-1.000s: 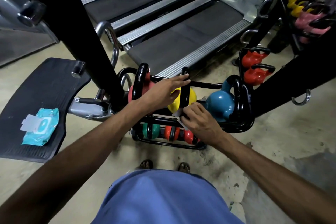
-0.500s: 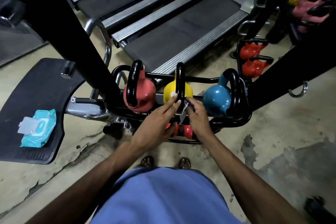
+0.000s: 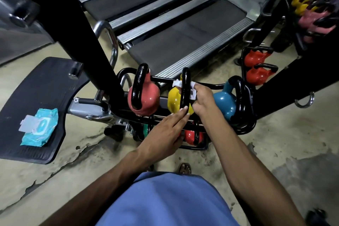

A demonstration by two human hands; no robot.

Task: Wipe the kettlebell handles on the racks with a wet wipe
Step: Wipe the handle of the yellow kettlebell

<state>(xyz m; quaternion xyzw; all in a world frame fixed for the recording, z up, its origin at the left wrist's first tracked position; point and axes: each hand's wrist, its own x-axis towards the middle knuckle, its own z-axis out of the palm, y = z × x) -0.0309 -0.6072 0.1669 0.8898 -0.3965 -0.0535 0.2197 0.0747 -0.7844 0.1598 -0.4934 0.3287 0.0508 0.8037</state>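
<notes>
At twelve o'clock: my right hand point(image 3: 204, 101) pinches wet wipe point(image 3: 176, 83) round yellow kettlebell handle point(image 3: 185, 77); left fingers point(image 3: 180, 114) together, bracing it. Next, I judge: stroke down.

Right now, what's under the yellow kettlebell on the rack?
A lower shelf holding a red kettlebell and, further left, a green kettlebell. The left hand hides much of the rest.

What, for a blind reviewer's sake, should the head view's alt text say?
The right hand holds a wet wipe round the black handle of the yellow kettlebell on a low rack; the left hand touches the handle's lower end with straight fingers. A wipes pack lies on a mat at left.
</notes>
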